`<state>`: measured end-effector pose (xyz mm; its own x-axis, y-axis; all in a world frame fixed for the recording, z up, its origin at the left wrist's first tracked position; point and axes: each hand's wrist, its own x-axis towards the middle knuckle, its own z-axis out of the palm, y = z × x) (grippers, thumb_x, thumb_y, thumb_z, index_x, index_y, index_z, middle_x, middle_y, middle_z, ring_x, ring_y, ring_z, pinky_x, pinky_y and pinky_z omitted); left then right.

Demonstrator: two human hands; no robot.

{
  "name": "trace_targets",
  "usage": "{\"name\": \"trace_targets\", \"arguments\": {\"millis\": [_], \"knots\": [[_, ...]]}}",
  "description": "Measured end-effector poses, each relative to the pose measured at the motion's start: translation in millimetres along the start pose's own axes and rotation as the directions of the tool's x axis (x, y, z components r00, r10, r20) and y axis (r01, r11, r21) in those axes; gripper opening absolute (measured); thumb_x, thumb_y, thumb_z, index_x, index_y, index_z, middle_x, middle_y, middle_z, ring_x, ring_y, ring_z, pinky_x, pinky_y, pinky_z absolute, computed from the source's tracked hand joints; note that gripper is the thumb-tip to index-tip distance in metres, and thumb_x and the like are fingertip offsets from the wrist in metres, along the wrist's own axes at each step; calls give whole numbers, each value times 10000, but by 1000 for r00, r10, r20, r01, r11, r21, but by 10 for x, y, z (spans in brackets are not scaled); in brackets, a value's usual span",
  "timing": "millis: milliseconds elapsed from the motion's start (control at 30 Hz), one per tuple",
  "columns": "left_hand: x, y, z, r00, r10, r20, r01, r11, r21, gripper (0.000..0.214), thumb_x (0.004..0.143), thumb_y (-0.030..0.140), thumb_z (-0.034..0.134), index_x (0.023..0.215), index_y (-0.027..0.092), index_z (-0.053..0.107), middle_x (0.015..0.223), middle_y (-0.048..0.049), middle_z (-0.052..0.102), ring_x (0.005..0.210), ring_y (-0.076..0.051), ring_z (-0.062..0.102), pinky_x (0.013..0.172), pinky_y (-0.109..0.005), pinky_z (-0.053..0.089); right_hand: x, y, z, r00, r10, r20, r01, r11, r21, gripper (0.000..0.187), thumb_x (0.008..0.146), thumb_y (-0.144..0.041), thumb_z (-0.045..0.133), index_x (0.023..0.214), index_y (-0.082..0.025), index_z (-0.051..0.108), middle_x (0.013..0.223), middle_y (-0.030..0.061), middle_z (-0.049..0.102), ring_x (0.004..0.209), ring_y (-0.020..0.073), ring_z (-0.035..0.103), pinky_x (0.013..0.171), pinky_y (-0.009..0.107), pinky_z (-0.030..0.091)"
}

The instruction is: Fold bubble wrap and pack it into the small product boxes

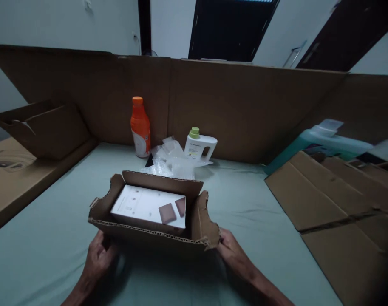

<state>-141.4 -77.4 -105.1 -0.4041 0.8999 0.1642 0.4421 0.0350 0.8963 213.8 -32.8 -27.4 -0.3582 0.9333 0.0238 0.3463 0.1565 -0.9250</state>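
An open brown cardboard box (194, 231) sits on the pale green surface in front of me. Inside it lies a flat white product box (143, 205) printed with two small brown squares. My left hand (98, 255) grips the box's near left corner, fingers curled under its front wall. My right hand (232, 250) holds the near right corner beside the torn flap. Both hands are closed on the cardboard box.
Behind the box lie crumpled bubble wrap (171, 163), an orange bottle (140, 127) and a white jug with a green cap (198, 146). A tall cardboard wall (244, 106) rings the surface. Flattened cardboard (340, 212) covers the right side. Another cardboard piece (43, 127) stands at the left.
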Motion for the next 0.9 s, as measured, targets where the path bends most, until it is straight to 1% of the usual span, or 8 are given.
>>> {"name": "trace_targets", "arguments": {"millis": [167, 267, 367, 433, 533, 700, 833, 900], "knots": [[-105, 1, 213, 991, -133, -15, 132, 989, -73, 358, 755, 468, 620, 980, 195, 671, 743, -27, 712, 522, -177, 568, 494, -286, 497, 1148, -67, -398, 923, -313, -222, 164, 844, -510, 349, 864, -277, 587, 1185, -209, 708, 1290, 119, 689, 1251, 309, 582, 1104, 512, 413], [-160, 52, 268, 992, -126, -34, 125, 992, -30, 385, 790, 461, 600, 1066, 197, 650, 742, -10, 696, 416, -128, 434, 437, -278, 439, 1901, -76, -411, 919, -298, -257, 85, 787, -611, 445, 736, -178, 685, 1180, -187, 706, 1335, 145, 665, 1306, 353, 533, 1113, 553, 372], [-168, 83, 248, 993, -112, -48, 111, 994, -25, 466, 790, 498, 622, 1156, 210, 628, 809, -41, 716, 559, -200, 595, 528, -319, 533, 2219, -58, -449, 934, -249, -258, 57, 813, -580, 211, 729, -155, 657, 911, -203, 752, 1017, 102, 774, 1058, 315, 672, 990, 488, 472], [-165, 93, 225, 993, -111, -44, 109, 993, -39, 525, 782, 531, 645, 1203, 217, 613, 865, -63, 729, 747, -263, 684, 632, -350, 586, 2097, -47, -589, 931, -239, -277, 52, 836, -546, 159, 803, -208, 586, 846, -205, 739, 890, 71, 769, 910, 256, 699, 888, 405, 516], [-158, 118, 201, 993, -109, -38, 107, 993, -52, 574, 780, 552, 646, 1240, 212, 592, 967, -87, 739, 975, -310, 700, 791, -381, 608, 1576, -21, -932, 936, -212, -281, 55, 877, -477, 259, 867, -342, 535, 926, -180, 728, 852, 55, 746, 790, 206, 687, 736, 316, 531], [-151, 195, 156, 994, -111, -9, 111, 994, 4, 546, 777, 539, 634, 1255, 282, 580, 1005, -59, 727, 1071, -348, 678, 867, -457, 603, 800, 183, -1374, 954, -42, -296, -107, 876, -469, 285, 826, -429, 596, 837, -161, 693, 739, 55, 680, 679, 216, 633, 656, 338, 512], [-201, 209, 113, 990, -140, 12, 140, 990, 29, 531, 830, 543, 595, 1293, 290, 540, 1089, -74, 704, 1080, -340, 673, 910, -490, 581, 745, 341, -1298, 895, -112, -432, -154, 832, -533, 330, 824, -314, 631, 1102, -146, 691, 1113, 176, 698, 1038, 332, 619, 941, 530, 456], [-247, 198, 112, 988, -151, 13, 151, 987, 55, 575, 832, 587, 592, 1310, 280, 507, 1133, -96, 682, 1094, -348, 661, 958, -542, 549, 868, 347, -1084, 911, -174, -375, -68, 831, -552, 359, 860, -302, 623, 1193, -179, 677, 1254, 162, 668, 1154, 318, 586, 1028, 528, 412]]}}
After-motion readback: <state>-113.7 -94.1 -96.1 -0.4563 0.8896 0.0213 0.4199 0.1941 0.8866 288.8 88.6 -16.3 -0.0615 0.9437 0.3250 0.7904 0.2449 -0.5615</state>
